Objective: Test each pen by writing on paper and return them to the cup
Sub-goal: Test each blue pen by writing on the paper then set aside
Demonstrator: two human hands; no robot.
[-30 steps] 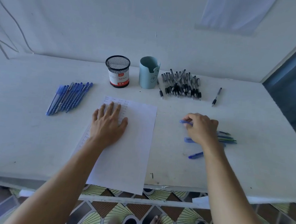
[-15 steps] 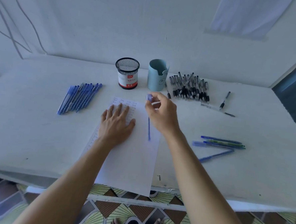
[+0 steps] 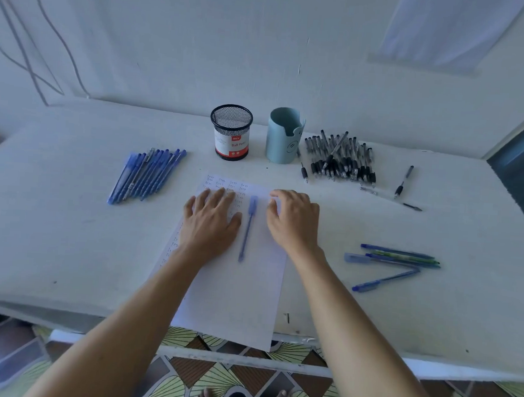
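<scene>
One blue pen [image 3: 246, 231] lies between left hand [image 3: 210, 222] and right hand [image 3: 294, 223] fingers [image 3: 277, 195].

The left hand [image 3: 210, 222] lies flat on the paper [image 3: 236, 304], a blue pen [image 3: 246, 231] rests on the sheet just beside its thumb, and the right hand [image 3: 296, 222] sits alongside, fingers loosely bent.

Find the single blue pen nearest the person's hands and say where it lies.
In the head view, the blue pen lies on the paper near the table's centre, between the left hand and the right hand.
</scene>
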